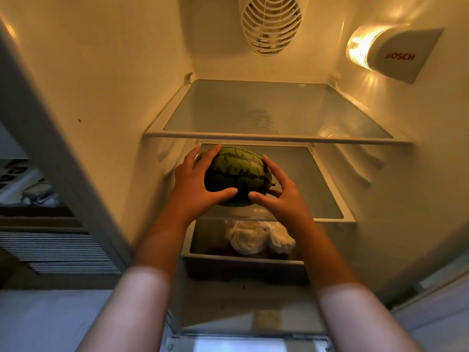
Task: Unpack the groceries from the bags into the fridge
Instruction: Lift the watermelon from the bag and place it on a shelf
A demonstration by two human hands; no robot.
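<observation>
Grip closed from both sides: left hand point(195, 184) and right hand point(281, 196) cupping the watermelon point(239, 174), down near the front edge of the middle shelf point(327, 196). Bare glass behind and rightward. Upper shelf point(279, 110) just overhead. White bag point(256, 240) in the drawer point(243, 260) below.

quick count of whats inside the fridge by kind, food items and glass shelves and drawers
watermelon: 1, on the second glass shelf, held between the left hand and right hand
white bagged bundle: 1, in the drawer
glass shelves: 2, upper and lower
drawer: 1
total: 5
</observation>
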